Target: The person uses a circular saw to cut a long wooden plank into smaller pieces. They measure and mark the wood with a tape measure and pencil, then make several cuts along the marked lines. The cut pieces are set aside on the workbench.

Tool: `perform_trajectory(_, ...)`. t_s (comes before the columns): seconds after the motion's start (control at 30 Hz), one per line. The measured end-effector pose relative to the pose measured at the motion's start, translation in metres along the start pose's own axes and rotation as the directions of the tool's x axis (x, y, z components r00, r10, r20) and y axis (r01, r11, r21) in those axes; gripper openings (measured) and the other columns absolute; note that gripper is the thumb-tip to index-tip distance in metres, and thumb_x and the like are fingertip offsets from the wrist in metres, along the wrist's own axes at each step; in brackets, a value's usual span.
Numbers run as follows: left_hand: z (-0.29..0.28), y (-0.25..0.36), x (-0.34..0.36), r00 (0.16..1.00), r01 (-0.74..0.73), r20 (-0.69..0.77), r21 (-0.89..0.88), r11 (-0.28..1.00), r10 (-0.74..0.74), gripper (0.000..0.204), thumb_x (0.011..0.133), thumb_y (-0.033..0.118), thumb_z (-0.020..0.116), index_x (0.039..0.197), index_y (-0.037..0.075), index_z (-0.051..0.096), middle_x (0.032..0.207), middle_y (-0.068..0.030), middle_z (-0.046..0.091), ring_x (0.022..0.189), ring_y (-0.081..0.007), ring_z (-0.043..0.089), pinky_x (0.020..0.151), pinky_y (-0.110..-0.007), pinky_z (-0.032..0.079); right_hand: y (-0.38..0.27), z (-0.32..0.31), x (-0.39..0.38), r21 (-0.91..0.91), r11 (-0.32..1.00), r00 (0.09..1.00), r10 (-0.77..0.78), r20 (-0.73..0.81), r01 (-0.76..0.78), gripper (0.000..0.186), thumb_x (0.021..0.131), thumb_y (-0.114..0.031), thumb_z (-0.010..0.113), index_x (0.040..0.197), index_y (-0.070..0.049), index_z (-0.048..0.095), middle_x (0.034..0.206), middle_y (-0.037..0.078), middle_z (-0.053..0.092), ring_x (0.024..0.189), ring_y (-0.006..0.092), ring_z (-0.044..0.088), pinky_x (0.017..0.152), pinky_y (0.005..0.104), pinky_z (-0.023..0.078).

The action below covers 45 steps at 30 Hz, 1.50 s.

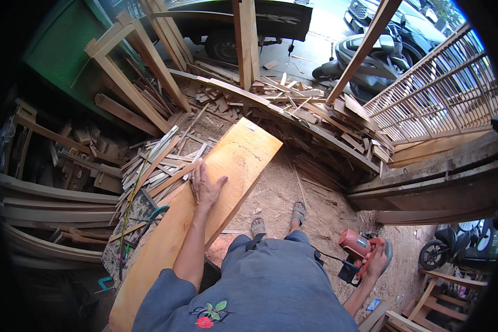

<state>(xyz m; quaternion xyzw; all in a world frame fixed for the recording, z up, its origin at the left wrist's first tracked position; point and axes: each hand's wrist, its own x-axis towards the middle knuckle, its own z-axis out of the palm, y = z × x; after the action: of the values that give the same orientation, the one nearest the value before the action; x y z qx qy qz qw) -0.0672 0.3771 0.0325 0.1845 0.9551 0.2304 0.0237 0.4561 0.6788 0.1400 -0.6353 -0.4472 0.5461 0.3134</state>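
My left hand (pixel 206 188) lies on a long, pale yellow wooden plank (pixel 242 152) that slants from the lower left toward the middle, its fingers stretched along the left edge and thumb apart. At lower right my right hand (pixel 376 260) is closed on a red power tool (pixel 353 243) with a dark base and a black cord, held out beside my body. Left of the plank, a speckled board (pixel 128 243) bears blue and green clamps and a yellow strip. My sandaled feet stand below the plank's right side.
Offcut piles (pixel 299 99) and upright timbers (pixel 248 50) line the front. Stacked curved timbers (pixel 55 202) are at left, by a green metal bin (pixel 66 55). A slatted wooden frame (pixel 420 91) and beams stand right. Scooters (pixel 343 66), (pixel 448 246) and vehicles are beyond. Sawdust covers the floor (pixel 276 193).
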Motion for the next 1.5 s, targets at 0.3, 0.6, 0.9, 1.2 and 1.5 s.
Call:
perform_trajectory(0.3, -0.005, -0.009, 0.01, 0.987, -0.057, -0.152, 0.012, 0.998, 0.058, 0.079, 0.083, 0.045, 0.088, 0.141, 0.001, 0.059, 0.131, -0.0191, 0.059, 0.123, -0.0388, 0.056, 0.107, -0.051, 0.046, 0.025, -0.01, -0.021, -0.003, 1.0, 1.0, -0.014, 0.003, 0.014, 0.062, 0.101, -0.068, 0.062, 0.103, -0.006, 0.065, 0.059, -0.003, 0.052, 0.043, 0.0076, 0.05, 0.038, 0.0253, 0.041)
perform_trajectory(0.6, 0.001, -0.011, 0.01, 0.978, -0.09, -0.188, 0.003, 0.996, 0.089, 0.071, 0.084, 0.039, 0.087, 0.142, 0.005, 0.061, 0.124, -0.02, 0.061, 0.119, -0.0404, 0.057, 0.105, -0.051, 0.046, 0.029, -0.005, 0.0, 0.111, 0.994, 1.0, -0.008, 0.017, 0.006, 0.07, 0.103, -0.071, 0.055, 0.114, -0.003, 0.068, 0.061, 0.0, 0.054, 0.044, 0.009, 0.051, 0.039, 0.0265, 0.044)
perform_trajectory(0.9, 0.014, 0.016, 0.051, 0.986, 0.146, -0.103, 0.106, 0.984, -0.135, 0.07, 0.093, 0.049, 0.08, 0.134, -0.005, 0.063, 0.13, -0.0242, 0.061, 0.126, -0.0422, 0.055, 0.111, -0.051, 0.042, 0.066, -0.051, 0.034, 0.195, 0.974, 0.988, 0.136, -0.074, -0.119, 0.056, 0.112, -0.053, 0.047, 0.115, -0.001, 0.069, 0.063, 0.002, 0.057, 0.045, 0.0111, 0.054, 0.038, 0.0276, 0.044)
perform_trajectory(1.2, 0.088, 0.118, 0.134, 0.999, 0.04, -0.024, 0.266, 0.963, -0.035, 0.094, 0.101, 0.068, 0.059, 0.162, 0.0, 0.041, 0.166, -0.025, 0.041, 0.154, -0.0425, 0.036, 0.128, -0.052, 0.025, 0.149, -0.096, 0.113, 0.015, 0.97, 0.962, 0.243, -0.122, -0.243, 0.042, 0.11, -0.043, 0.057, 0.112, -0.003, 0.068, 0.068, 0.0, 0.058, 0.05, 0.009, 0.056, 0.043, 0.0274, 0.047)
perform_trajectory(1.5, 0.098, 0.134, 0.135, 0.995, 0.092, -0.074, 0.381, 0.92, -0.069, 0.076, 0.109, 0.058, 0.05, 0.158, -0.001, 0.046, 0.151, -0.0304, 0.055, 0.141, -0.0472, 0.05, 0.12, -0.051, 0.037, 0.315, -0.103, 0.284, -0.447, 0.893, 0.999, 0.055, 0.0, -0.049, 0.037, 0.104, -0.04, 0.068, 0.11, -0.004, 0.075, 0.069, 0.004, 0.065, 0.057, 0.0177, 0.064, 0.053, 0.0322, 0.051)
